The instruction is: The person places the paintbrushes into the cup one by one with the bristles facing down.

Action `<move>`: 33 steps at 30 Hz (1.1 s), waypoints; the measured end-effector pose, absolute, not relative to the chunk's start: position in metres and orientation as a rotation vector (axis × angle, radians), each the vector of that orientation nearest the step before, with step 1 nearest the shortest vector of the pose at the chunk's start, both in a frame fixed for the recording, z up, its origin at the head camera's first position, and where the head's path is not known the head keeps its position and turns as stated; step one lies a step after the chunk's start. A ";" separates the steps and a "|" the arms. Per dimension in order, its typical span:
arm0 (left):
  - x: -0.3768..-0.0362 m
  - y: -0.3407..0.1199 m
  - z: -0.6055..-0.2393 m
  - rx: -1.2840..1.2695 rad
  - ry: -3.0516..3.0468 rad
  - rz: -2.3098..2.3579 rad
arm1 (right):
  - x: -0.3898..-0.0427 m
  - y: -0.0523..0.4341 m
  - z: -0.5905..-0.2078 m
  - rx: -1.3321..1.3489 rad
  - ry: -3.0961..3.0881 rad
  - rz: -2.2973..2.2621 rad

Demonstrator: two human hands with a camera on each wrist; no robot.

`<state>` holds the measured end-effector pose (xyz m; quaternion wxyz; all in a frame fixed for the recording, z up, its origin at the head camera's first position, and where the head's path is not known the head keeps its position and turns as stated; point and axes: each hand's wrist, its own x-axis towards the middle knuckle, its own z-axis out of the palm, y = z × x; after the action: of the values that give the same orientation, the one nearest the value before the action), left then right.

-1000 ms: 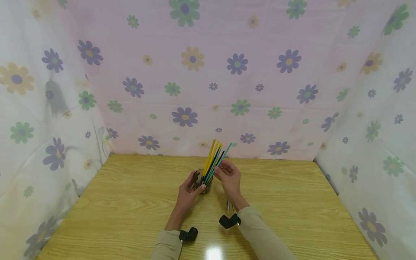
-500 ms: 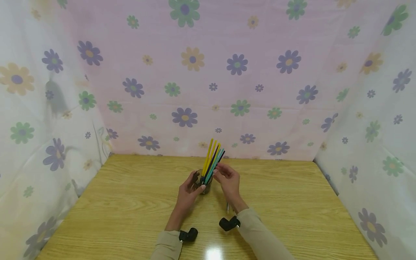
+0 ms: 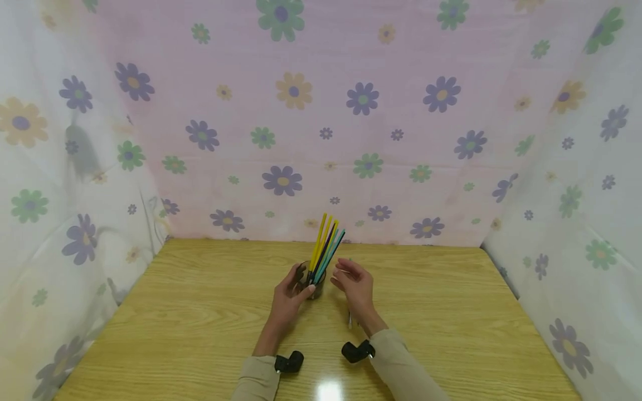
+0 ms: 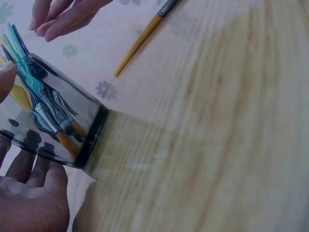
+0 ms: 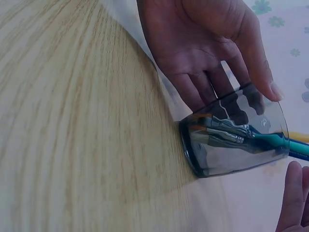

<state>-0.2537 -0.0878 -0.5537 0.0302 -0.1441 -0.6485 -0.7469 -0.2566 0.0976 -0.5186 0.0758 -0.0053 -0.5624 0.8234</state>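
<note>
My left hand grips a clear, dark-tinted glass from its left side, thumb at the near side of the rim. Several paintbrushes with yellow, teal and dark blue handles lean to the right inside it. In the right wrist view, their bristles point down toward the glass's base. Just right of the glass, my right hand hovers with loosely bent fingers, holding nothing. A loose paintbrush with a yellow-orange handle lies on the table, partly hidden by the right hand in the head view.
The wood-grain table spreads out on both sides of the hands. A flowered cloth hangs behind it and along its left and right sides. Black wrist cameras sit at both sleeve cuffs.
The right hand was pinching a teal-handled paintbrush that stood higher; the brush has sunk into the glass among the others. Those fingers have let go and drawn slightly right. The left hand keeps its grip.
</note>
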 end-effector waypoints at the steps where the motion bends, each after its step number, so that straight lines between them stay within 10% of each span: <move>1: -0.254 -0.088 -0.554 -0.439 -1.999 -2.305 | -0.256 0.098 -0.520 -0.036 -1.671 2.480; 33: -0.254 -0.089 -0.555 -0.442 -2.016 -2.299 | -0.259 0.162 -0.527 -0.351 -2.430 2.071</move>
<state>-0.2541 -0.0893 -0.5546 0.0260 -0.1430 -0.6523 -0.7439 -0.2587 0.1618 -0.5275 -0.0351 -0.1093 -0.7561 0.6443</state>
